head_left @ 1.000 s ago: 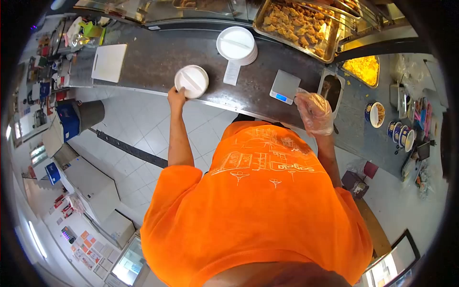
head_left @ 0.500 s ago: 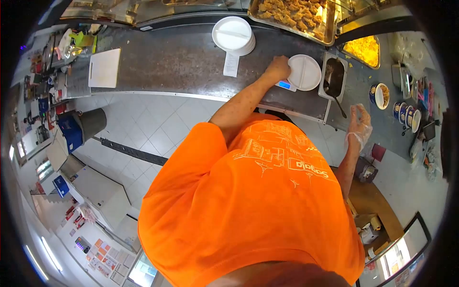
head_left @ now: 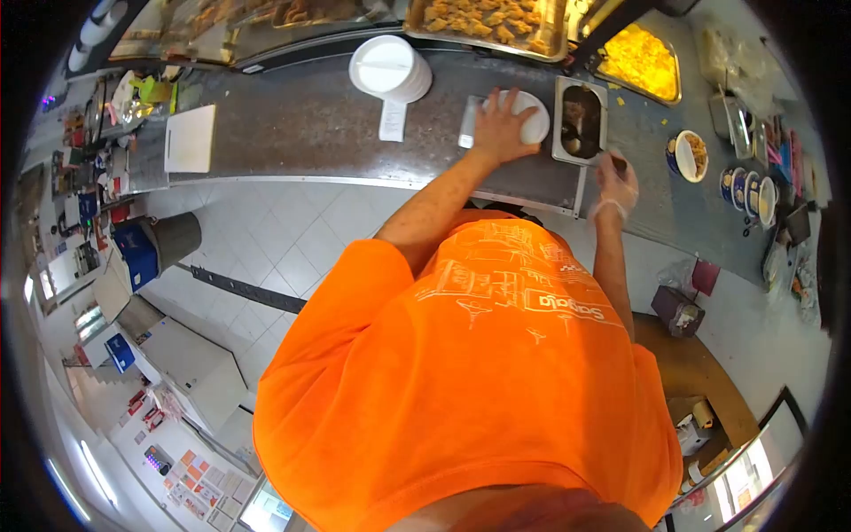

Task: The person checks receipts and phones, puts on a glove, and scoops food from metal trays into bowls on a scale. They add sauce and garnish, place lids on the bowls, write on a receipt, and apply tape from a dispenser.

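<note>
My left hand (head_left: 507,129) lies open, fingers spread, over a white divided plate (head_left: 535,129) and partly covers it. The plate sits on a small scale (head_left: 467,135), whose pale edge shows left of the hand; its display is hidden. My right hand (head_left: 614,184), in a clear plastic glove, is closed round the dark handle of a ladle (head_left: 574,144). The ladle's bowl rests in a metal pan (head_left: 559,133) of dark sauce beside the plate. To the left stands a stack of white divided plates (head_left: 390,66), with a paper slip (head_left: 392,122) at its front.
Trays of fried pieces (head_left: 487,22) and yellow food (head_left: 640,62) stand at the back. Several printed paper cups (head_left: 749,193) and a filled cup (head_left: 688,158) are at the right. A white cutting board (head_left: 190,139) lies at the counter's left.
My left hand has gone from the plate's left edge to spread over it. My right hand has moved left and taken hold of the ladle handle. The whole view has shifted slightly.
</note>
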